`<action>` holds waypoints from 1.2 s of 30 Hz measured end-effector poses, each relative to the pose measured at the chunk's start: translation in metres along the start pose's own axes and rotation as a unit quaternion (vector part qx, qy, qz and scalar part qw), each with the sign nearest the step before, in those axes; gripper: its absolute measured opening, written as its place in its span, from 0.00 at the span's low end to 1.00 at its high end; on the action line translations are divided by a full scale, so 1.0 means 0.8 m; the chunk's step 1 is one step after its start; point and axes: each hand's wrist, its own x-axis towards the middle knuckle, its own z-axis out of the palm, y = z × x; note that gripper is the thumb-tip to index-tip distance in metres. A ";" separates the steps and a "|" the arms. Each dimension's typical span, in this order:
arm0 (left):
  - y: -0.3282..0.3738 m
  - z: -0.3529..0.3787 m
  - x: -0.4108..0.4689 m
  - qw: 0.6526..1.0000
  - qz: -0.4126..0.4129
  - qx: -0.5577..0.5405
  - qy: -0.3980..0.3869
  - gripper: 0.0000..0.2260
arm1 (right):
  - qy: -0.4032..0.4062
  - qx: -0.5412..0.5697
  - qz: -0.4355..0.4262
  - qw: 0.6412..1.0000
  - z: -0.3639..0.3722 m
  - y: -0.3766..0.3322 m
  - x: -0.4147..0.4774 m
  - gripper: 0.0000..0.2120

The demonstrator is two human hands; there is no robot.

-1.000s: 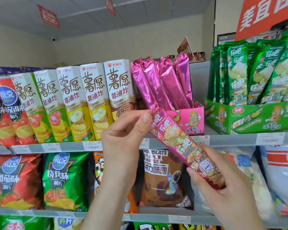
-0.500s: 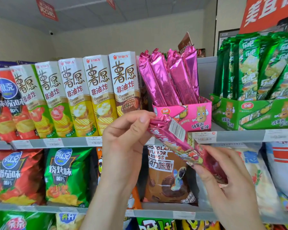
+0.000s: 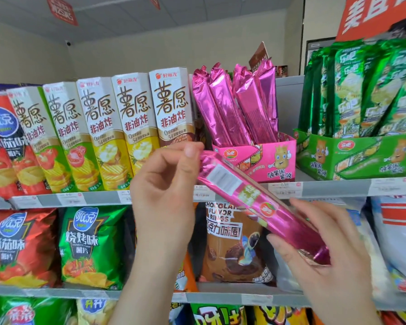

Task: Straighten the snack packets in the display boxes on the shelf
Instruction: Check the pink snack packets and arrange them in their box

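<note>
Orientation of the loose pink packet (image 3: 256, 205) is what the coming move depends on: it is held slanted in front of the shelves, and its long axis runs from the upper left down to the lower right. Its upper end is pinched by the fingertips of the left hand (image 3: 164, 195). Its lower end is gripped by the right hand (image 3: 326, 261), with the fingers curled over it and the thumb under it. The hands are thus kept apart, one at each end of the packet. The pink display box (image 3: 267, 160) is seen on the upper shelf (image 3: 333, 188), just above and behind the upper end of the packet, so it is nearer to the left hand than to the right one. Inside it the other pink packets (image 3: 232, 109) are stood on end, leaning a little to the left. It is judged that the held packet must be turned nearly upright and raised above the box rim before it can be placed among them.
</note>
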 end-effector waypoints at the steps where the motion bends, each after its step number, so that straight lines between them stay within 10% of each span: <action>1: 0.000 -0.001 0.003 1.000 -0.007 -0.020 0.020 0.11 | -0.030 0.036 0.026 0.999 -0.007 -0.003 0.002 0.25; 7: -0.013 0.001 0.011 0.996 -0.051 -0.054 0.044 0.11 | -0.033 0.394 0.157 0.905 -0.029 -0.021 0.014 0.29; 12: -0.018 -0.003 0.006 0.987 0.055 0.138 -0.059 0.03 | 0.094 0.427 0.208 0.875 -0.032 -0.024 0.033 0.24; 21: -0.013 0.025 -0.032 0.810 0.295 0.460 -0.212 0.24 | 0.121 0.431 0.190 0.874 -0.016 -0.047 0.041 0.22; 36: -0.033 0.029 -0.043 0.856 0.285 0.357 -0.243 0.24 | 0.099 0.461 0.153 0.868 -0.017 -0.049 0.052 0.14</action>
